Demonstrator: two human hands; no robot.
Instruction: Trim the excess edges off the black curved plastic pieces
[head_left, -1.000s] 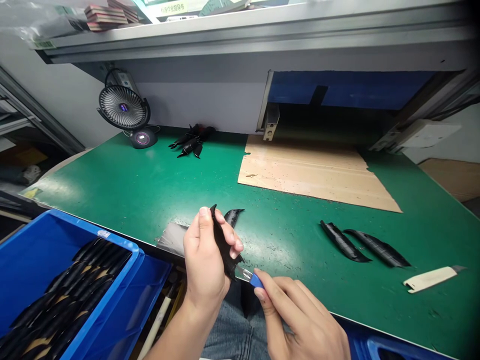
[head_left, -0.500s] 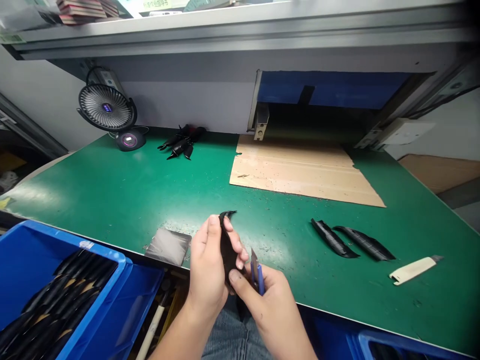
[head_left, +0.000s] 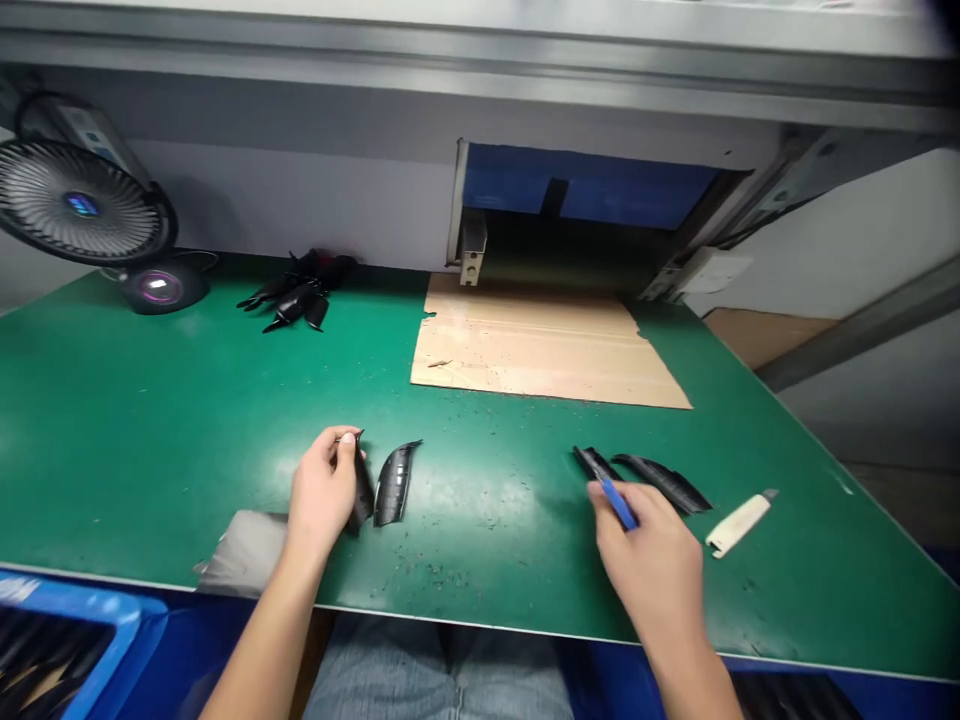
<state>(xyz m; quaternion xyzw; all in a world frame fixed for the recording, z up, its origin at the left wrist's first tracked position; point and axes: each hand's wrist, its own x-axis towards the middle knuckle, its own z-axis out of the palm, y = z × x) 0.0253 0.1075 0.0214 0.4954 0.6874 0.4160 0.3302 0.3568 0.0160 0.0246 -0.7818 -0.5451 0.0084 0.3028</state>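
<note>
Across the frame: green bench (head_left: 187, 430), dark specks scattered near its front edge. Blue bin (head_left: 142, 612) at lower left, partly cut off, dark parts inside. Flat cardboard sheet (head_left: 547, 350) at back centre; round fan (head_left: 79, 205) at back left, base on the bench. Between them, a heap of black parts (head_left: 300, 290). Grey sheet (head_left: 244, 555) lies at the front edge, partly behind the left forearm. Left hand (head_left: 322, 490) pinches a black curved piece (head_left: 361, 495), upright-ish; a second curved piece (head_left: 396, 483) sits just beside it. Right hand (head_left: 656, 560) grips a blue-handled knife (head_left: 619, 505), its tip over one of two black shells (head_left: 664, 483); contact cannot be told. Cream knife (head_left: 742, 523) lies right of these shells, blade pointing away.
</note>
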